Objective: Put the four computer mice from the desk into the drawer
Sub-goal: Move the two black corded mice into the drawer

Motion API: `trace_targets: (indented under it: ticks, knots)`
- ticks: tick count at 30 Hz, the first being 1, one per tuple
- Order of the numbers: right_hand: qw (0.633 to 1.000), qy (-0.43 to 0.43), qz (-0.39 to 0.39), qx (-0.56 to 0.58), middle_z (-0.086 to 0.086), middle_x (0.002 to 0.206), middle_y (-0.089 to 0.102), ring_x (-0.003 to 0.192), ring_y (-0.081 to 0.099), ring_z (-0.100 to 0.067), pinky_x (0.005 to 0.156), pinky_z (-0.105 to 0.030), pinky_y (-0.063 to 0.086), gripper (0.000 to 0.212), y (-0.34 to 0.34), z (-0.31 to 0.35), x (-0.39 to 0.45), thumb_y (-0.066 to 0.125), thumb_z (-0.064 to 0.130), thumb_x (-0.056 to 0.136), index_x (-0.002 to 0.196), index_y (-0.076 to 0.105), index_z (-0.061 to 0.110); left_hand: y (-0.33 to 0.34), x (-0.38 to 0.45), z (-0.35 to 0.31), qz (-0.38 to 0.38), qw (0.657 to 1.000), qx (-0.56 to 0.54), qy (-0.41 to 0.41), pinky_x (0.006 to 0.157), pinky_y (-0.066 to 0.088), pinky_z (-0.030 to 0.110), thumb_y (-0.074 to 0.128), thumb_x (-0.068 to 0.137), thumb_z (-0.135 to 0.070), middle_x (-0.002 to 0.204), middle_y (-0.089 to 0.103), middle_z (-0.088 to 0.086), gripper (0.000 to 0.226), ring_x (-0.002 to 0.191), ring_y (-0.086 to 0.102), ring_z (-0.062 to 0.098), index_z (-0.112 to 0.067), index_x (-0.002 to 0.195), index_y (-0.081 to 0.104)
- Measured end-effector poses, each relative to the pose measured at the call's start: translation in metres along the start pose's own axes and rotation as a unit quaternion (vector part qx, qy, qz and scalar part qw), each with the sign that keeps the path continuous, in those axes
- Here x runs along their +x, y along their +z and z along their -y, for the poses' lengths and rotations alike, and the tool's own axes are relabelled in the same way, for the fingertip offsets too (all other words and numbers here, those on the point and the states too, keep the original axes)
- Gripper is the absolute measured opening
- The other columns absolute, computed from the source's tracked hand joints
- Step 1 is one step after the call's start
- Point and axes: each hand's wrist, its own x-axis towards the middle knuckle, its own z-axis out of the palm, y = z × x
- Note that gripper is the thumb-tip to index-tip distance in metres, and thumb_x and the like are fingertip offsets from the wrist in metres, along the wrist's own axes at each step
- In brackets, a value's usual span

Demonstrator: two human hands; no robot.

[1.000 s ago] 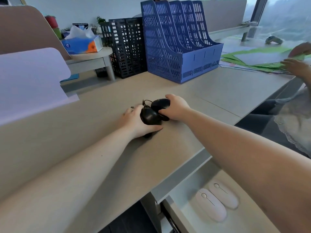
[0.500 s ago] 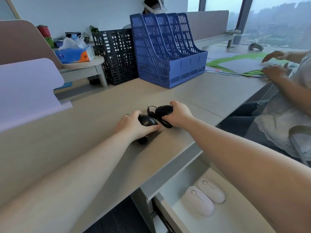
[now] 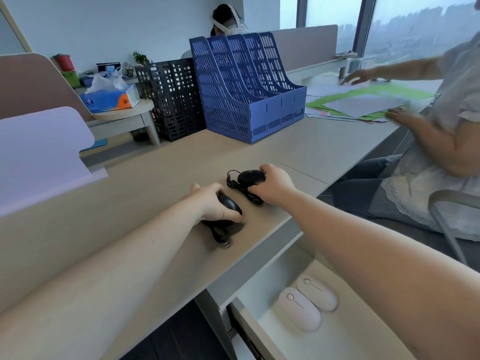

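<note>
I see two black wired mice on the desk (image 3: 161, 178). My left hand (image 3: 210, 203) has its grip closed over one black mouse (image 3: 228, 203), its bundled cord (image 3: 220, 233) trailing toward 6 o'clock. My right hand (image 3: 272, 185) grips the other black mouse (image 3: 250, 177) at 1 o'clock from the first, its cord (image 3: 244, 190) looped beside it. Down at 5 o'clock, the open drawer (image 3: 262, 289) holds two pale pink mice (image 3: 298, 311) lying side by side, touching.
</note>
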Motion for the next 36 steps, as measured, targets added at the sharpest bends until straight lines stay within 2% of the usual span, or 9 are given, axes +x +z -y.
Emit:
trace_targets:
  ticks: [5,9,14,18,21,24,28,33,36]
  knots:
    - [1.0,-0.006,-0.008,0.009,-0.012,0.127,0.059,0.115,0.056,-0.03,0.089,-0.034,0.048,0.056,-0.013,-0.006,-0.016,0.069,0.029,0.082,0.13,0.051,0.008,0.008,-0.012,-0.006,-0.013,0.999,-0.005,0.031,0.094,0.048,0.039,0.076,0.031,-0.059,0.124,0.043,0.006,0.098,0.107,0.05,0.027,-0.03,0.121,0.048]
    - [1.0,-0.009,-0.01,0.014,-0.012,0.125,0.061,0.114,0.057,-0.03,0.089,-0.033,0.047,0.055,-0.028,-0.012,-0.032,0.072,0.029,0.079,0.127,0.053,0.009,0.014,-0.026,-0.016,-0.043,0.997,-0.057,0.029,0.095,0.047,0.04,0.082,0.044,-0.052,0.115,0.038,0.004,0.086,0.107,0.048,0.027,-0.028,0.12,0.05]
    - [0.999,-0.004,-0.027,0.019,-0.012,0.124,0.062,0.113,0.058,-0.029,0.081,-0.031,0.047,0.051,-0.055,-0.026,-0.065,0.068,0.026,0.081,0.127,0.053,0.009,0.022,-0.056,-0.04,-0.066,0.995,-0.064,0.038,0.096,0.048,0.042,0.076,0.036,-0.061,0.12,0.043,0.007,0.092,0.107,0.051,0.03,-0.029,0.119,0.051]
    - [0.999,0.017,-0.027,0.029,-0.013,0.123,0.063,0.112,0.058,-0.031,0.096,-0.04,0.049,0.051,-0.077,-0.05,-0.103,0.069,0.026,0.082,0.126,0.054,0.007,0.039,-0.095,-0.063,-0.064,0.994,-0.059,0.064,0.093,0.049,0.04,0.069,0.036,-0.06,0.117,0.045,0.007,0.079,0.103,0.053,0.03,-0.032,0.108,0.053]
    - [0.999,0.045,-0.003,0.022,-0.013,0.123,0.063,0.11,0.059,-0.03,0.094,-0.038,0.048,0.05,-0.086,-0.08,-0.132,0.07,0.025,0.081,0.126,0.055,0.009,0.069,-0.122,-0.076,-0.055,0.994,-0.053,0.08,0.088,0.05,0.036,0.068,0.04,-0.058,0.116,0.046,0.005,0.075,0.102,0.054,0.03,-0.033,0.109,0.053]
    - [0.997,0.075,0.02,0.006,-0.012,0.123,0.063,0.11,0.06,-0.03,0.094,-0.037,0.048,0.05,-0.088,-0.113,-0.158,0.069,0.022,0.082,0.127,0.054,0.008,0.108,-0.137,-0.086,-0.042,0.995,-0.026,0.092,0.088,0.045,0.032,0.069,0.048,-0.057,0.122,0.045,0.006,0.074,0.11,0.052,0.031,-0.033,0.116,0.049]
    - [0.991,0.109,0.073,-0.02,-0.01,0.118,0.065,0.105,0.062,-0.028,0.092,-0.038,0.052,0.048,-0.077,-0.15,-0.179,0.07,0.025,0.08,0.124,0.056,0.012,0.156,-0.145,-0.089,0.004,0.996,-0.003,0.084,0.082,0.044,0.031,0.071,0.053,-0.055,0.119,0.042,0.004,0.07,0.11,0.047,0.033,-0.032,0.115,0.047]
    - [0.981,0.115,0.14,-0.068,-0.013,0.114,0.064,0.101,0.062,-0.03,0.084,-0.035,0.053,0.044,-0.052,-0.191,-0.185,0.069,0.031,0.074,0.113,0.058,0.012,0.209,-0.143,-0.092,0.034,0.997,0.015,0.066,0.098,0.041,0.036,0.069,0.058,-0.056,0.121,0.042,0.005,0.071,0.112,0.042,0.032,-0.03,0.119,0.043]
    - [0.973,0.115,0.172,-0.1,-0.011,0.113,0.062,0.102,0.061,-0.028,0.083,-0.035,0.053,0.048,-0.041,-0.207,-0.185,0.068,0.034,0.074,0.114,0.056,0.011,0.239,-0.142,-0.09,0.063,0.996,0.021,0.06,0.098,0.041,0.036,0.068,0.057,-0.049,0.13,0.039,0.008,0.075,0.12,0.037,0.034,-0.026,0.123,0.042]
